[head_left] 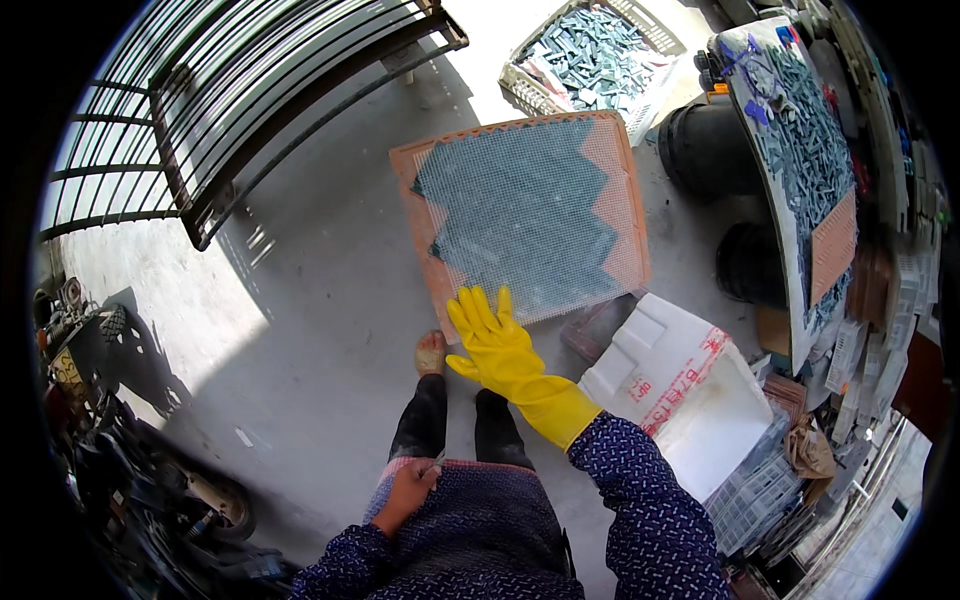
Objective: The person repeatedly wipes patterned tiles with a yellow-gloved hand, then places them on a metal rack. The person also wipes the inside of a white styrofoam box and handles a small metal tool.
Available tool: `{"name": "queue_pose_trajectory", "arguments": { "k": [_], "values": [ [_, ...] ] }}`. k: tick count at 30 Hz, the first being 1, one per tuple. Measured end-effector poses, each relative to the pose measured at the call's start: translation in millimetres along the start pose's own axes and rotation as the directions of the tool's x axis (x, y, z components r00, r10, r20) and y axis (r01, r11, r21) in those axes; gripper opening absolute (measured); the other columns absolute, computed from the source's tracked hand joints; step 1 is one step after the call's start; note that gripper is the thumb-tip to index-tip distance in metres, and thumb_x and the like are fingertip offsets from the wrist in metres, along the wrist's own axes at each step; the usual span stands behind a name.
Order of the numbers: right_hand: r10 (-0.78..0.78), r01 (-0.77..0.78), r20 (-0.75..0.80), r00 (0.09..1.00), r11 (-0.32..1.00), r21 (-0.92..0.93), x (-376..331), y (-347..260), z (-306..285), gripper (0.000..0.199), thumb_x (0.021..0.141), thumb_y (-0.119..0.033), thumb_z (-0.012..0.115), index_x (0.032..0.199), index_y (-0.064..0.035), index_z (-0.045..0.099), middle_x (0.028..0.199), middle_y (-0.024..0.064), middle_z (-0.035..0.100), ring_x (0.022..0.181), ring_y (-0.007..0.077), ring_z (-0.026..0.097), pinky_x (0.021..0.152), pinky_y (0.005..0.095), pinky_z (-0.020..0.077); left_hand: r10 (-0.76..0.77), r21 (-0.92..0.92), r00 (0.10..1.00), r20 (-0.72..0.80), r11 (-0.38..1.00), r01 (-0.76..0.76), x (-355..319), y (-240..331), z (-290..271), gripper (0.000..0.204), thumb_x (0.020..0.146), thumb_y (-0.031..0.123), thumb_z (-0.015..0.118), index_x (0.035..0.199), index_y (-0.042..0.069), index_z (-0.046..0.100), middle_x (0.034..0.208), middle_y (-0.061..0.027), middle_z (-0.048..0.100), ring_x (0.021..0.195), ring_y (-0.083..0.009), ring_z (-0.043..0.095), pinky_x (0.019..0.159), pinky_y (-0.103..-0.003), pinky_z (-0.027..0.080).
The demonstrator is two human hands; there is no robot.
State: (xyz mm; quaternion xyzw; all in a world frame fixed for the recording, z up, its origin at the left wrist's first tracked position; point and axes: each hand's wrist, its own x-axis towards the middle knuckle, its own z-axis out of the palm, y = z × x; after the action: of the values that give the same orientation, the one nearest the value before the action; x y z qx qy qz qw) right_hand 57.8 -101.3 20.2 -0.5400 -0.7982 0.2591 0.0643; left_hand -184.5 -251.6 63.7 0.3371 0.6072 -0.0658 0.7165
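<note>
My right hand (497, 345), in a long yellow rubber glove, has its fingers spread at the near edge of a mesh sheet (520, 215). The fingertips overlap that edge; whether they press on it I cannot tell. Under the white mesh lie blue-grey tile strips with a zigzag outline, on an orange-brown tray (418, 225). Low in front of my lap, my bare left hand (405, 495) is closed, and a small thin greyish thing pokes out at its fingertips, too small to name.
A crate (525, 85) of loose tile strips stands beyond the tray. At right, a table (785, 260) carries more strips and an orange-brown panel (833, 248) above black buckets (700, 150). A white foam box (640, 375) sits near my right arm. A metal rack (185, 150) stands far left.
</note>
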Motion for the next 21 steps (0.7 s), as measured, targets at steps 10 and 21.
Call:
{"name": "queue_pose_trajectory", "arguments": {
  "k": [10, 21],
  "values": [
    [-0.008, -0.068, -0.124, 0.992, 0.804, -0.591, 58, 34, -28, 0.047, 0.082, -0.012, 0.046, 0.127, 0.001, 0.04, 0.133, 0.0188, 0.037, 0.125, 0.0346, 0.033, 0.105, 0.0407, 0.024, 0.035, 0.017, 0.999, -0.042, 0.999, -0.034, 7, -22, -12, 0.024, 0.085, 0.02, 0.052, 0.07, 0.001, 0.056, 0.055, -0.0008, 0.05, 0.052, -0.0083, 0.046, 0.05, -0.026, 0.036],
    [0.359, -0.391, -0.186, 0.914, 0.904, -0.173, 33, 82, -77, 0.057, 0.085, -0.035, 0.047, 0.133, -0.0063, 0.035, 0.141, 0.012, 0.027, 0.131, 0.0274, 0.023, 0.108, 0.0382, 0.0147, 0.041, -0.031, 0.997, -0.061, 0.999, -0.043, 6, -18, -21, 0.027, 0.086, 0.022, 0.052, 0.066, 0.004, 0.053, 0.054, 0.0013, 0.049, 0.053, -0.0074, 0.044, 0.051, -0.024, 0.035]
  ]
}}
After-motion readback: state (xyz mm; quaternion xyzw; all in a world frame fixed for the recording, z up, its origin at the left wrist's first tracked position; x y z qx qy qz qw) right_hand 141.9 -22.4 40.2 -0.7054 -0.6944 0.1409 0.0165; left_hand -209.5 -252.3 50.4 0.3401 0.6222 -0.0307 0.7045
